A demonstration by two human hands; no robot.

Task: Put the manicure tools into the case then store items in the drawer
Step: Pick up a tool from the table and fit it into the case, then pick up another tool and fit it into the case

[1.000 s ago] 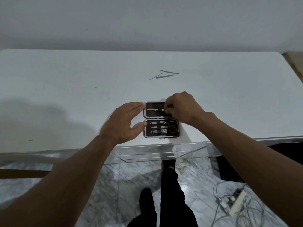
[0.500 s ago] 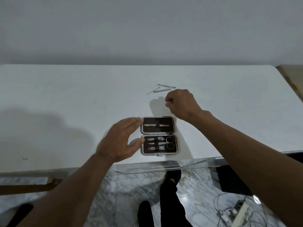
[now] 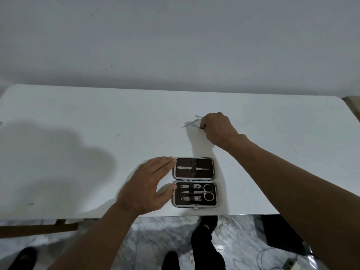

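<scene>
The open manicure case lies near the table's front edge. A metal tool is strapped in its upper half; scissors and clippers sit in its lower half. My left hand rests beside the case with straight fingers, its fingertips and thumb touching the case's left edge. Farther back, my right hand is curled over the loose manicure tools on the table, and its fingertips pinch the end of one of them. Part of these thin tools is hidden under the hand.
The white table stands against a plain wall. Its front edge runs just below the case. Marble floor, a person's dark legs and cables at the lower right show beneath.
My right hand left the case's upper half and reached back to the loose tools, closing its fingers on one. The left hand stayed at the case's left edge. The camera tilted upward.
</scene>
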